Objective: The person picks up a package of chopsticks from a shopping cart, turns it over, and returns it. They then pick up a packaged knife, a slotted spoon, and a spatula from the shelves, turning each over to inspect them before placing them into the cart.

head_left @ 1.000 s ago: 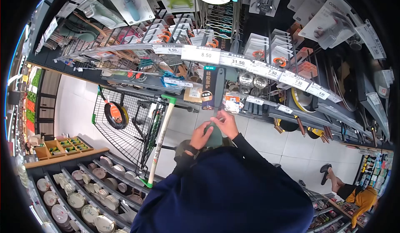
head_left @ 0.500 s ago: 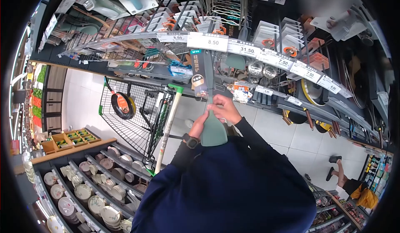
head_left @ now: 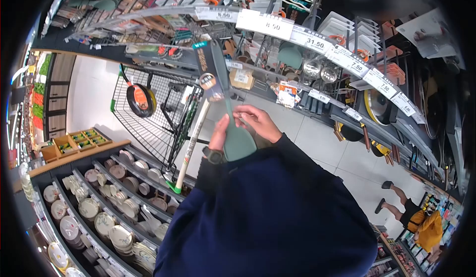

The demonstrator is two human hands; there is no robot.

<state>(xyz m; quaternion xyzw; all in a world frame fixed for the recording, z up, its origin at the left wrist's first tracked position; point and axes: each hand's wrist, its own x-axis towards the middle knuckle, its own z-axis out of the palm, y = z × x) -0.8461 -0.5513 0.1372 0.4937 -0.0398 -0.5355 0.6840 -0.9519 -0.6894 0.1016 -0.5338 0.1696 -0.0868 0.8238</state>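
A grey-green silicone spatula (head_left: 239,144) is held in front of my chest, its broad blade towards me and its long handle pointing away and slightly left. Along the handle sits a dark cardboard label (head_left: 209,74). My left hand (head_left: 218,134), with a dark watch at the wrist, grips the spatula's neck from the left, thumb along it. From the right, my right hand (head_left: 259,122) has its fingers bent and pinched at the same neck. Part of the neck is hidden behind the fingers.
A shelf of kitchen tools with a price-tag strip (head_left: 317,41) runs across the front. At left stands a shopping cart (head_left: 148,86) holding a frying pan (head_left: 141,100). Shelves of bowls and plates (head_left: 104,222) fill the lower left. Another person (head_left: 414,217) is at far right.
The spatula's handle end has swung left, so it leans more. Both hands have shifted slightly left and up with it, and the shelf and cart have shifted in view.
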